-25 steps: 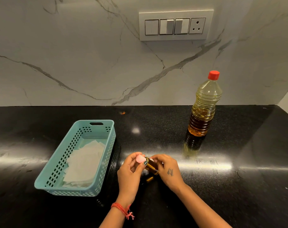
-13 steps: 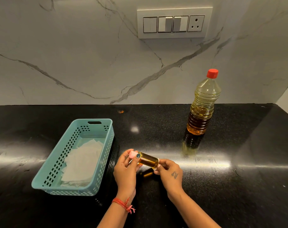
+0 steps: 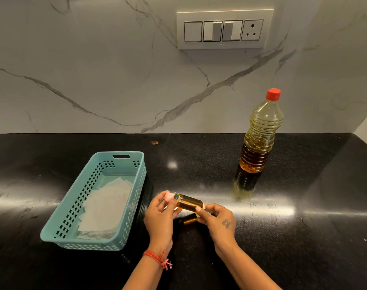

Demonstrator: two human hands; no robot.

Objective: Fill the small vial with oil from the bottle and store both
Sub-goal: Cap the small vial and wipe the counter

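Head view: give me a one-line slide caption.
Both hands, left hand and right hand, hold the oil-filled vial sideways above the black counter, between basket and capped bottle.

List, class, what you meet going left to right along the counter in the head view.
basket → left hand → vial → right hand → bottle
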